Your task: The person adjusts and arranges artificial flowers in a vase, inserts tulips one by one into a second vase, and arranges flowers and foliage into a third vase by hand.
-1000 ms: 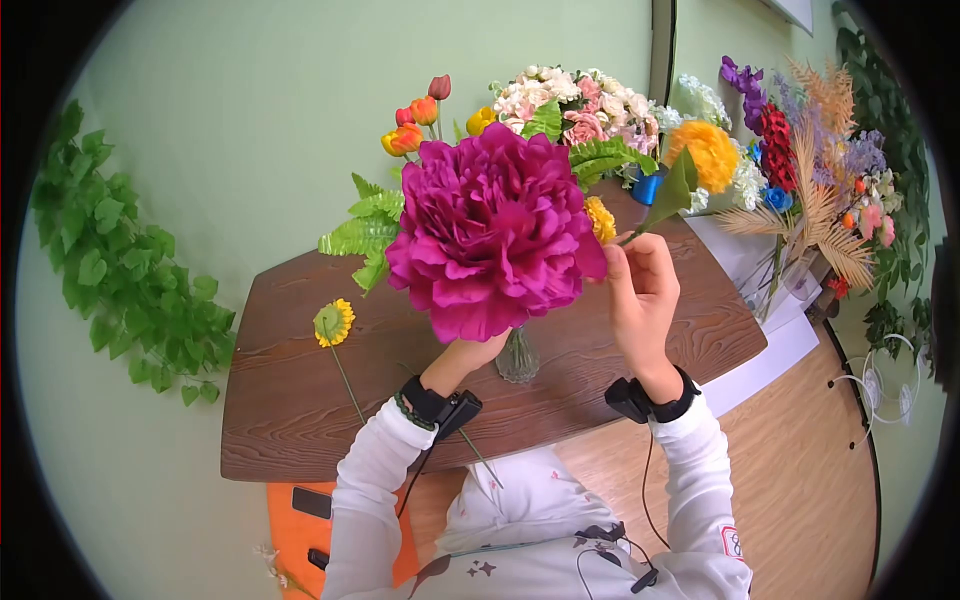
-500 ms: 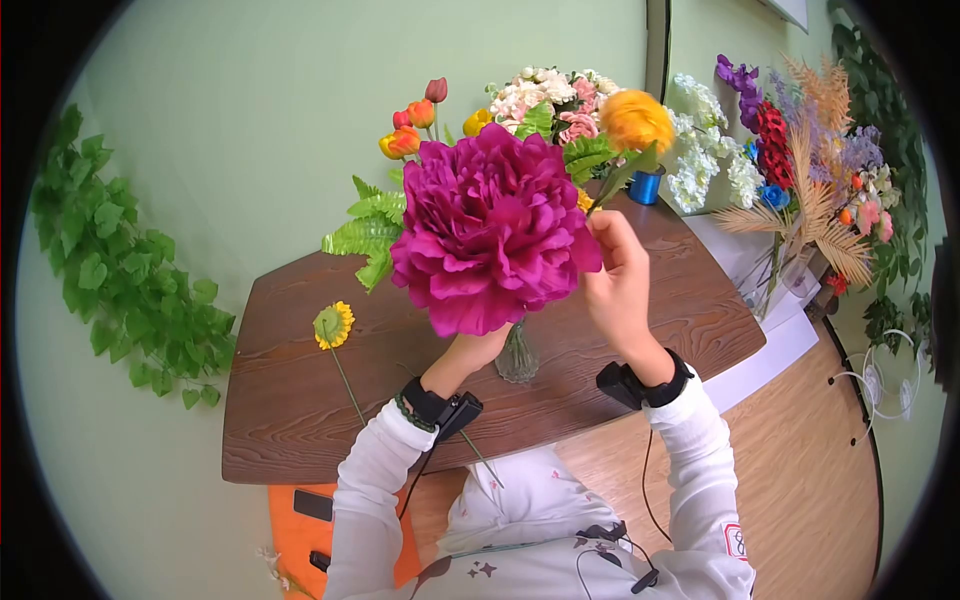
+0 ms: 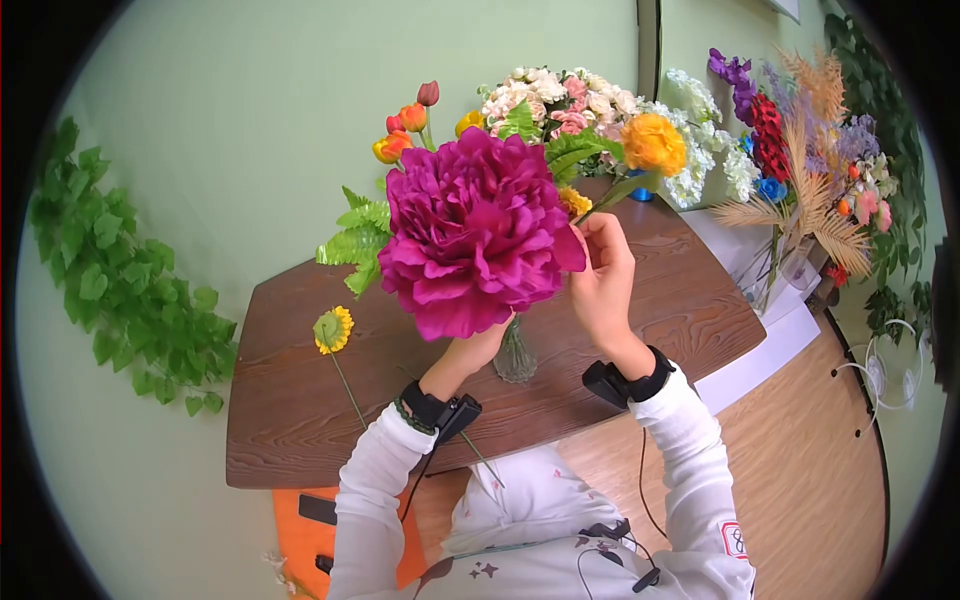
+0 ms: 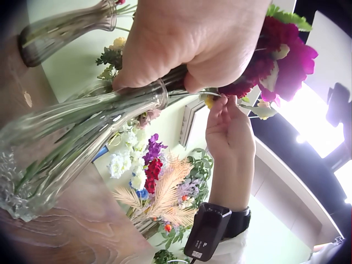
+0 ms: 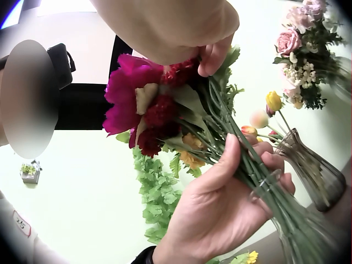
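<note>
A large magenta flower [image 3: 480,230] tops a bunch in a clear glass vase [image 3: 515,352] on the table. The left hand [image 5: 225,203] curls round the green stems [image 5: 236,135] at the vase's neck; in the head view the flower hides most of it. At the bunch's right side, the right hand [image 3: 605,280] pinches the stem of an orange-yellow flower [image 3: 654,145] between thumb and fingers. Dark red flowers [image 5: 160,111] sit beneath the magenta one in the right wrist view.
A yellow flower [image 3: 333,329] lies on the brown table [image 3: 290,400] at the left. Behind the bunch stand tulips [image 3: 393,146] and a white and pink bouquet [image 3: 545,95]. More flowers [image 3: 770,140] stand at the right; a green vine [image 3: 110,260] hangs at the left.
The right hand has moved left toward the bunch, and the orange-yellow flower has shifted left with it. The magenta flower has moved slightly left. The left hand remains at the stems.
</note>
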`<state>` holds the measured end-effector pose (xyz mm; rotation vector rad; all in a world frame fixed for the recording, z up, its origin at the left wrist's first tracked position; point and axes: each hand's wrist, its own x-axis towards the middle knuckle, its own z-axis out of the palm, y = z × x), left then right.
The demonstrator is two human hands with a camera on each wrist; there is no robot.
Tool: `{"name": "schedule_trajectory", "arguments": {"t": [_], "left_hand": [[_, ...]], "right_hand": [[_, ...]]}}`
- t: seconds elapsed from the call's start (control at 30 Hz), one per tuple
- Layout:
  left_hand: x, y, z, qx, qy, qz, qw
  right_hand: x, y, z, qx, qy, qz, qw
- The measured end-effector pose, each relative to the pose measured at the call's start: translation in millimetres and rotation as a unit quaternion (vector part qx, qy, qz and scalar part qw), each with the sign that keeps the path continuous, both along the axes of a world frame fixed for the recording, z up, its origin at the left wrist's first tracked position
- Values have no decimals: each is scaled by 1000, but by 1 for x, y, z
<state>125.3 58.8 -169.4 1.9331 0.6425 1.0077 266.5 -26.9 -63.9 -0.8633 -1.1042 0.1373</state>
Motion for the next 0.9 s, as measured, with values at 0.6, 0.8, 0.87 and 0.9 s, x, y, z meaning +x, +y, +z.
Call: {"name": "schedule_trajectory", "arguments": {"t": [0.6,0.8,0.87,0.9], "left_hand": [[-3,1,0,-10,28,8,1000],[7,8,-10,113,-77,7,991],[-2,1,-4,26,-29,7,999],[-5,-2,1,-60,18,9,998]], "right_hand": [[4,-5,-14,-63,-47,43,996],[1,-1,-17,-55,-58,29,996],[-3,2,-27,-44,-50,38,997],[-6,2,-31,-33,-42,47,997]]}}
